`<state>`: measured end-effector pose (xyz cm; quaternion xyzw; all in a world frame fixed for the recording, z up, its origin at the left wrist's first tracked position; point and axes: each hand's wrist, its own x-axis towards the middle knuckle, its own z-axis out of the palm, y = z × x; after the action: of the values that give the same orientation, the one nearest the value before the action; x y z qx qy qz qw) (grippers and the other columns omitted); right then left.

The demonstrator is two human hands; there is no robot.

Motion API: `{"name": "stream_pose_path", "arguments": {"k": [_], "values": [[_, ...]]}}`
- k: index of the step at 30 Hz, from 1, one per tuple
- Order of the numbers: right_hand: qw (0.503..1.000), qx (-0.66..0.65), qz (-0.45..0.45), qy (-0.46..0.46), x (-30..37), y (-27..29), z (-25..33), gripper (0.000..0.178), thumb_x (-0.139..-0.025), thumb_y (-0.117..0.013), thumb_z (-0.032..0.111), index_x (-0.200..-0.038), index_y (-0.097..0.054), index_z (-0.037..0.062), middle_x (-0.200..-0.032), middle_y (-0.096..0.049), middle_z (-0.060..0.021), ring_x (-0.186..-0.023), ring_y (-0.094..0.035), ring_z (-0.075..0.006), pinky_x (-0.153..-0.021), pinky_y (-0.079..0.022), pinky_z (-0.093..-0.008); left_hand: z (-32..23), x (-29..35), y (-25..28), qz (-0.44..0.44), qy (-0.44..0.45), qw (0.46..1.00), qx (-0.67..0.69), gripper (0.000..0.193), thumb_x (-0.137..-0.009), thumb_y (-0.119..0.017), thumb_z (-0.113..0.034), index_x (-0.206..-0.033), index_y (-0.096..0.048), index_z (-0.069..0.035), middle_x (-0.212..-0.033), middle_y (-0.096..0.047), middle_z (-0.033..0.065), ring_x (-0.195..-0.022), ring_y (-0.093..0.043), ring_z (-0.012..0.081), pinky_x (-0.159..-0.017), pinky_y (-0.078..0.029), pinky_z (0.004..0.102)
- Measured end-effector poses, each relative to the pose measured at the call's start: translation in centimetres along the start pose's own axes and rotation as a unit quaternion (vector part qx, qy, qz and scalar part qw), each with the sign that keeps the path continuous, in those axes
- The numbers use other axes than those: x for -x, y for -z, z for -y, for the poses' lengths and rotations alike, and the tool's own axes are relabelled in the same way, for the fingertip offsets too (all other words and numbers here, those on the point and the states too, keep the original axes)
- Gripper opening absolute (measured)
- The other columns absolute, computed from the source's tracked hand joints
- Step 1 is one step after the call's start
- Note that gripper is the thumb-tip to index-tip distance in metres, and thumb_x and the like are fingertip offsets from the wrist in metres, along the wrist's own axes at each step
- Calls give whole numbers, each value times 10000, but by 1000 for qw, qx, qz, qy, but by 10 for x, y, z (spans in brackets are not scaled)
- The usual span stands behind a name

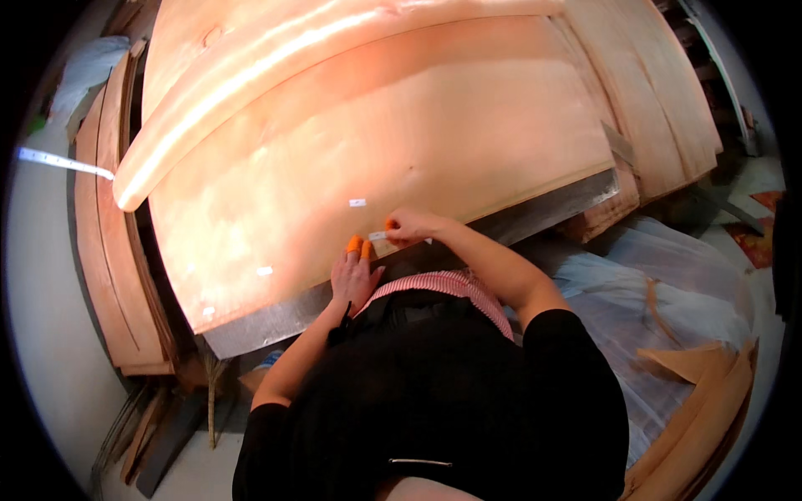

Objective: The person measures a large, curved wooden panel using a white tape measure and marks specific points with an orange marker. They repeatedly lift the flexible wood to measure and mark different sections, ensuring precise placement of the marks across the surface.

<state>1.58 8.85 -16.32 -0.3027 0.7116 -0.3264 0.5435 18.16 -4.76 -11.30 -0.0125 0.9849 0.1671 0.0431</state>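
1. Veneer sheet [326, 142], broad and pale, lay over a surface [259, 327] whose grey edge ran just in front of the person.
2. Left hand [351, 282] rested near the sheet's front edge, fingers straight and close together, two in orange covers, with nothing visible in its grip.
3. Two corner strips [265, 270], small and white, lay toward the sheet's left end, apparently already placed.
4. Right hand [411, 227] had its fingers bent inward beside a white strip [378, 236]; I could not tell whether its grip pinched it. That strip lay between the hands and seemed the one in progress.
5. Just beyond, a further strip [357, 203] looked done; how many were left did not show.
6. Farthest, a curled wooden band [251, 96] arched across the sheet.
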Motion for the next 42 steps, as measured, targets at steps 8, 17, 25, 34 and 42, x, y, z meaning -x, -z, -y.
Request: {"name": "stream_pose_path", "arguments": {"k": [8, 17, 25, 34, 42], "values": [[998, -49, -10, -29, 3, -2, 11, 174, -797, -560, 187, -726, -603, 33, -585, -598, -59, -482, -552, -150, -456, -436, -280, 6, -3, -7, 43, -63, 997, -4, 644, -750, -618, -369, -1253, -429, -14, -1262, -430, 147, -1116, -421, 298, -908, -385, 375], [988, 151, 9, -14, 15, 12, 16, 211, -763, -580, 289, -763, -643, 87, -665, -616, -98, -611, -590, -233, -582, -466, -363, 5, -14, -11, 101, -70, 992, -27, 728, -698, -624, -454, -1262, -397, -53, -1229, -398, 156, -1080, -426, 299, -838, -409, 394], [873, 480, -47, 72, -6, 26, 38, 167, -655, -579, 213, -758, -681, 131, -790, -649, -109, -728, -628, -295, -604, -485, -418, 2, -21, -3, 127, -90, 987, -37, 725, -684, -649, -440, -1247, -392, -61, -1183, -430, 159, -1039, -461, 318, -830, -410, 405], [903, 392, -170, 32, 25, 106, 40, 156, -769, -555, 218, -790, -657, 102, -724, -630, -103, -661, -607, -256, -568, -461, -378, 8, -16, 4, 90, -109, 990, -25, 705, -708, -651, -406, -1261, -386, -60, -1171, -445, 153, -1038, -460, 317, -843, -397, 405], [989, 81, -126, 17, 72, 83, 1, 174, -842, -528, 204, -830, -642, 74, -679, -612, -61, -619, -558, -171, -589, -444, -299, 11, -10, -1, 76, -49, 996, -16, 606, -712, -647, -401, -1233, -440, -172, -1227, -405, 154, -1096, -426, 331, -881, -388, 423]]}}
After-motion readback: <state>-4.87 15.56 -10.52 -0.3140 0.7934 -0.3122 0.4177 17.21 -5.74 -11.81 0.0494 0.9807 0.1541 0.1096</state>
